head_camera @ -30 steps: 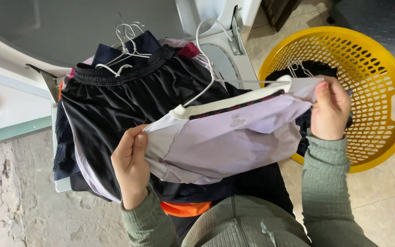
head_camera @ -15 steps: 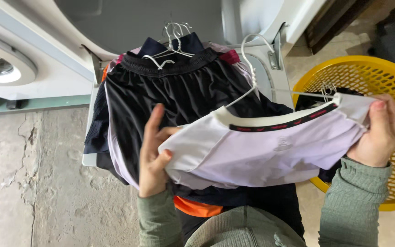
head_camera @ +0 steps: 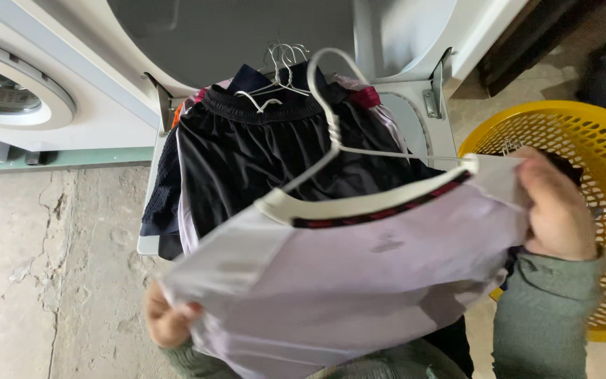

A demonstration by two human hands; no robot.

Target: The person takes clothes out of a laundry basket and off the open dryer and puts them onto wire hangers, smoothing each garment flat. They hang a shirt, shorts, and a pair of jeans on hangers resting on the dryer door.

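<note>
Pale purple shirt (head_camera: 359, 281) with a white collar and a dark red-striped band, white hanger (head_camera: 331, 119), shiny black shorts (head_camera: 261, 161), yellow basket (head_camera: 597, 133) full of little holes, green sleeve (head_camera: 541, 316), white washing machine (head_camera: 71, 84), grey cracked floor (head_camera: 43, 260)

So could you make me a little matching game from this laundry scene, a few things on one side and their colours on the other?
Things:
1. laundry basket
2. shorts on the pile
3. garment in the hands
4. sleeve

Colours:
A. pale lilac
B. grey-green
C. yellow
D. black

Pairs: 1-C, 2-D, 3-A, 4-B. The left hand and right hand hold the lilac garment on a white hanger.
</note>
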